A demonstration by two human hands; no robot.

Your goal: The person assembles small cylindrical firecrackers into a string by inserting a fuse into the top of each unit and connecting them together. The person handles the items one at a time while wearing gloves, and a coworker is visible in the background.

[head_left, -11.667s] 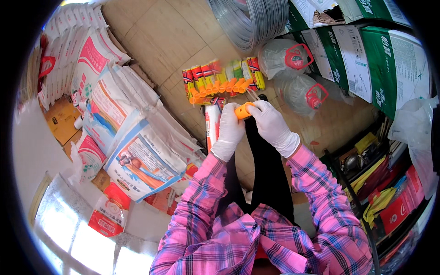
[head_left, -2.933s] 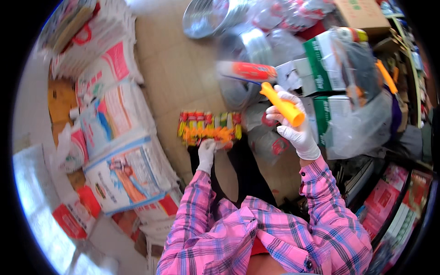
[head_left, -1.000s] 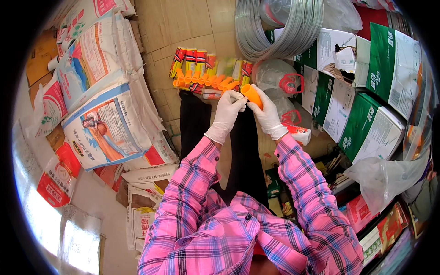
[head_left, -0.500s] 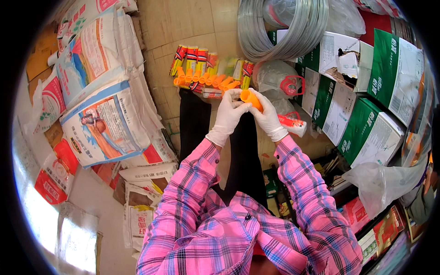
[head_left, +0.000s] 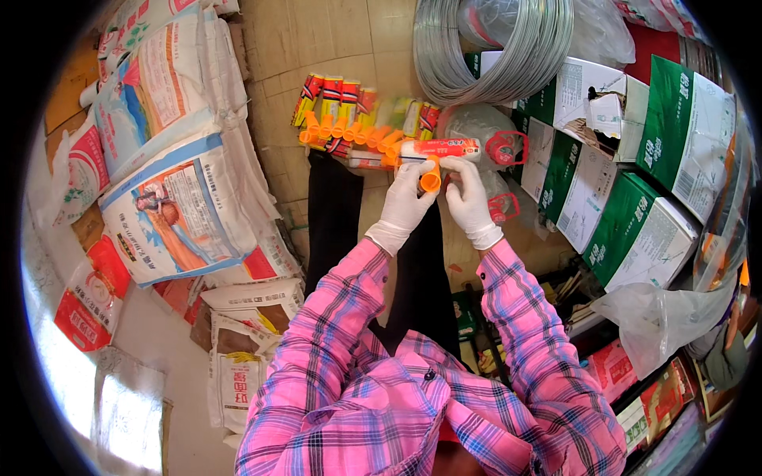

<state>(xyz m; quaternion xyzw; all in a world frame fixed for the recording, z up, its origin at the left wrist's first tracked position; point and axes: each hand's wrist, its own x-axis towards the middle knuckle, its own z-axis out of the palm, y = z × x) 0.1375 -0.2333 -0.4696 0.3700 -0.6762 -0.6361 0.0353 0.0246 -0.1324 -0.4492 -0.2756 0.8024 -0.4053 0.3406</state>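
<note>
White gloves cover both my hands, held close together in the middle of the view. My left hand (head_left: 406, 200) closes its fingers around an orange plastic cup-like piece (head_left: 431, 181), round mouth toward me. Curled fingers of my right hand (head_left: 467, 198) meet the lower edge of a red-and-white tube (head_left: 444, 149), which lies crosswise just beyond both hands; their grip is partly hidden. Past it on the floor stand several orange pieces (head_left: 361, 135) in a row, beside several yellow-and-red tubes (head_left: 331, 97).
A coil of metal wire (head_left: 492, 83) and a clear jug with a red handle (head_left: 506, 148) stand beyond my right hand. Green-and-white boxes (head_left: 627, 230) line the right side. Stacked printed sacks (head_left: 182, 210) fill the left. My black-trousered legs (head_left: 333, 198) stretch ahead.
The red-and-white tube has swung from beside my right wrist to crosswise beyond my hands. The orange piece has tipped, its mouth now facing me. My hands stay nearly in place.
</note>
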